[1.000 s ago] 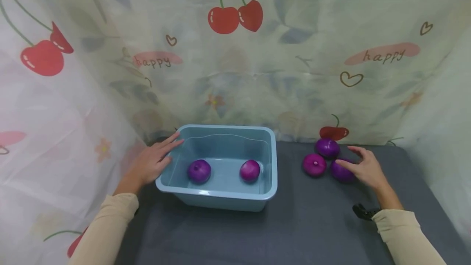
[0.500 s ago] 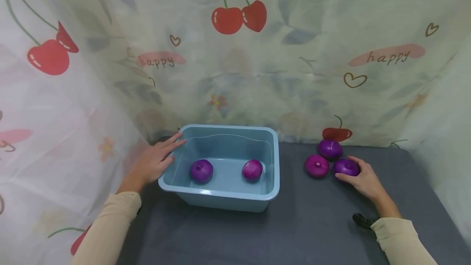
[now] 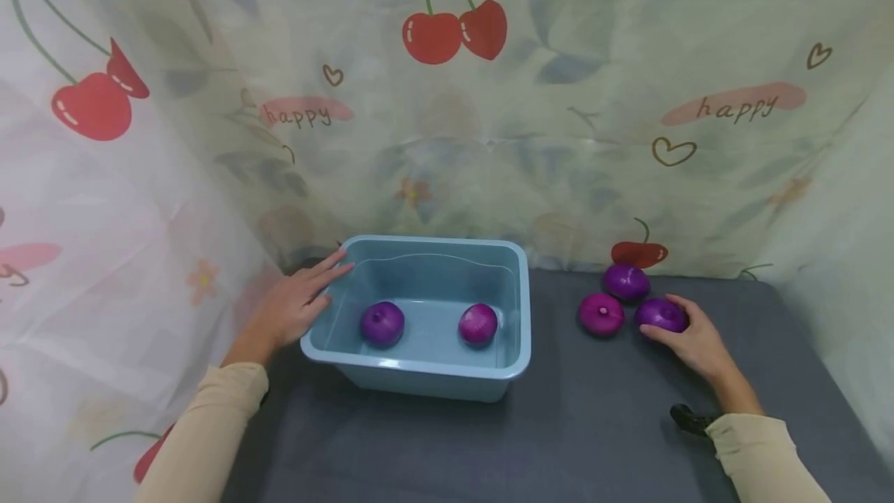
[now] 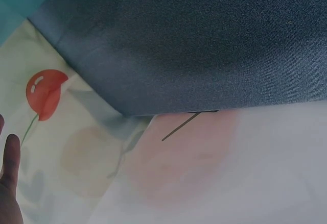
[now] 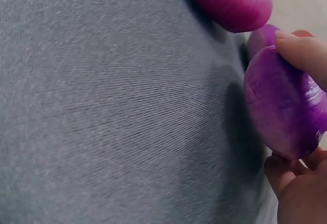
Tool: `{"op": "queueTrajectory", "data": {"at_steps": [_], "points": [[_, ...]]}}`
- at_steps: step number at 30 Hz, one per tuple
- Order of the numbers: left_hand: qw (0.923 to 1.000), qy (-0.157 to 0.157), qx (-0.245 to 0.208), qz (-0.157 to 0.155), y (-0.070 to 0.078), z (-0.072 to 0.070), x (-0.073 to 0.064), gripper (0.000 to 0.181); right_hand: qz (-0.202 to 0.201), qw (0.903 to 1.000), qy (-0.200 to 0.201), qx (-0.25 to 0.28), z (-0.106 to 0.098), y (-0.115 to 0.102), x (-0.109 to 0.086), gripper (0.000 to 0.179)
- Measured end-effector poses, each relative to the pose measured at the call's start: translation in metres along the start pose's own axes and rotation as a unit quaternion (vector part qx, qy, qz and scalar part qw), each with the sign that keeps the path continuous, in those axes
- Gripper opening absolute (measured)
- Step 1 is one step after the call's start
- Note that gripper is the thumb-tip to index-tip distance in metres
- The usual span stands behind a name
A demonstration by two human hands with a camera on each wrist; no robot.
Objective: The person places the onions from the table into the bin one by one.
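My right hand grips a purple onion between thumb and fingers at the table's right side. In the right wrist view the same onion sits between the thumb above and fingertips below. Just left of it lie a magenta onion and, farther back, another purple onion. My left hand rests with extended fingers on the left rim of a light blue plastic basin. Inside the basin, apart from each other, are a purple onion and a pinker onion.
A dark grey cloth covers the table. Cherry-printed curtains stand behind and on both sides, close to the table's edges. A black band is on the right wrist.
My right hand has closed its fingers round the right-hand purple onion and shifted it slightly right, away from the other two. The left hand stays on the basin rim.
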State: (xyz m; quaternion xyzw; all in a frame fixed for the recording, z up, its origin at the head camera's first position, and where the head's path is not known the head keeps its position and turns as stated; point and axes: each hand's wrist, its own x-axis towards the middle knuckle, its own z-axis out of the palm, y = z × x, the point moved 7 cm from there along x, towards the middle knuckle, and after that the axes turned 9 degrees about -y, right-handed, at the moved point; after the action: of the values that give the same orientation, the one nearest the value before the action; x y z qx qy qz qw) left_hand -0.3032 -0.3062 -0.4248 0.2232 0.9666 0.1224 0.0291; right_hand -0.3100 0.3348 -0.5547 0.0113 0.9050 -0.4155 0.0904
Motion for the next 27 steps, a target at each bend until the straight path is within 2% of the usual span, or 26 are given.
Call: {"op": "queueTrajectory", "data": {"at_steps": [6,12,21,27], "points": [[1.0000,0.000,0.003,0.000,0.000,-0.001,0.000,0.055,-0.007,0.9995,0.027,0.012,-0.010,-0.012,0.002,0.101],[0.9999,0.002,0.008,0.007,0.002,-0.003,0.000,0.054,-0.042,0.9987,0.027,0.009,-0.023,-0.038,0.002,0.098],[1.0000,-0.001,0.008,0.003,0.003,-0.002,-0.001,0.055,-0.081,0.9967,0.005,0.007,-0.032,-0.094,-0.002,0.092],[0.9999,0.000,0.013,-0.001,0.003,-0.002,0.001,0.054,-0.113,0.9933,-0.017,0.016,-0.030,-0.130,-0.001,0.087]]}}
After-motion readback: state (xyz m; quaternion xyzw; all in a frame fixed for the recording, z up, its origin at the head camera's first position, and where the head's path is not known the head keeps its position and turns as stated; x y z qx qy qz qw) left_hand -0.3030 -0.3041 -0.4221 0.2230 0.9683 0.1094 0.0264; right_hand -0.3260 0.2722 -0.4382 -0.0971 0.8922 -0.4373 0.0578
